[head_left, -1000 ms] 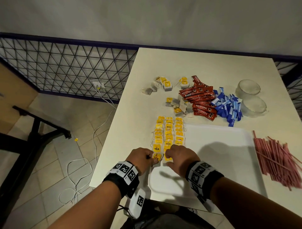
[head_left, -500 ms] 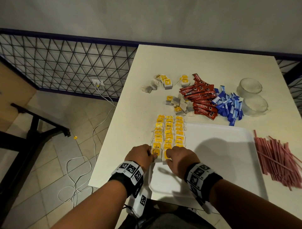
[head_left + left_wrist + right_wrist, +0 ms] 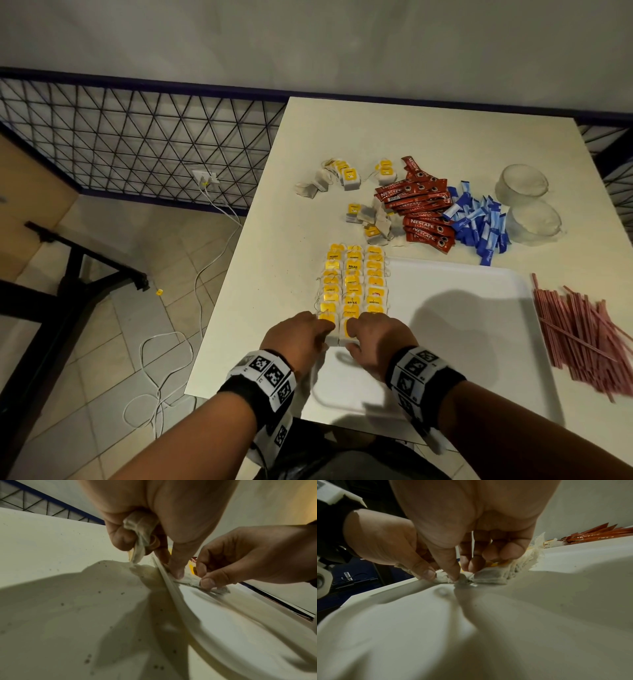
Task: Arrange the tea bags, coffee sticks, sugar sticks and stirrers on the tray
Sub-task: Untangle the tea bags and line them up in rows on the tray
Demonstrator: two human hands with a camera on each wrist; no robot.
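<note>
Left hand [image 3: 297,337] and right hand [image 3: 376,339] each pinch a tea bag [image 3: 344,334] at the tray [image 3: 479,342] edge; best set flush with rows, tags up.

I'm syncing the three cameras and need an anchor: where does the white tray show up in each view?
Head: the white tray fills the lower right, the left hand and right hand at its near-left edge.
Left wrist: its raised rim runs diagonally through the centre, tray floor to the right.
Right wrist: its floor fills the lower frame.
Shared landmark: the tea bags the fingers pinch.
</note>
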